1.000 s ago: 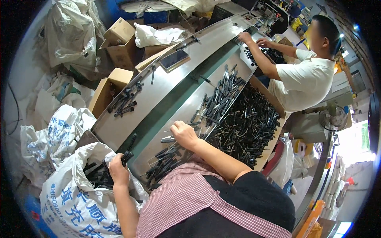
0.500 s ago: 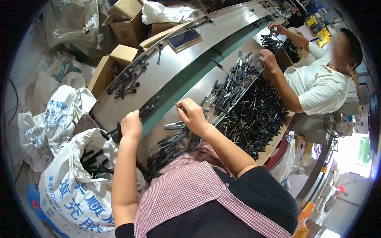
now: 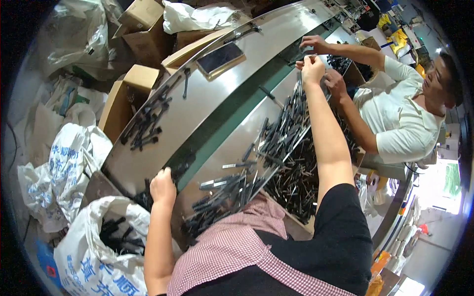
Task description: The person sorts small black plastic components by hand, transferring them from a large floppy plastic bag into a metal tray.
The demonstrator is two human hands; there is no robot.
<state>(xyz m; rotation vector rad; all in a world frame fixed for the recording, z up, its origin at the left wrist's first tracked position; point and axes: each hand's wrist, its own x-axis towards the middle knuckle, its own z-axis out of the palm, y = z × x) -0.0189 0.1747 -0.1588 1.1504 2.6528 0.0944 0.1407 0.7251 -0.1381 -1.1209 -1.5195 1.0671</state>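
My left hand (image 3: 163, 187) is closed, its knuckles up, at the near left end of the green conveyor belt (image 3: 224, 123). Dark parts (image 3: 143, 198) lie right beside it; what the fingers hold is hidden. Stretched far to the right, my right hand (image 3: 312, 70) has its fingers pinched together above the metal table. Whatever sits in that pinch is too small to make out. Slim black stick-shaped parts (image 3: 285, 129), some with pale metal shafts, lie heaped below my right forearm. Another heap of black parts (image 3: 222, 195) lies in front of my apron.
A co-worker's hands (image 3: 335, 84) work close to my right hand. Beyond the belt are a phone (image 3: 219, 59) and more black parts (image 3: 148, 121). An open white sack (image 3: 81, 237) with black pieces stands at left, below cardboard boxes (image 3: 140, 79).
My right hand has swung far right and away from me, from over the table's middle to near the co-worker's hands. My left hand has dropped slightly toward me. The co-worker's far arm has reached over the belt.
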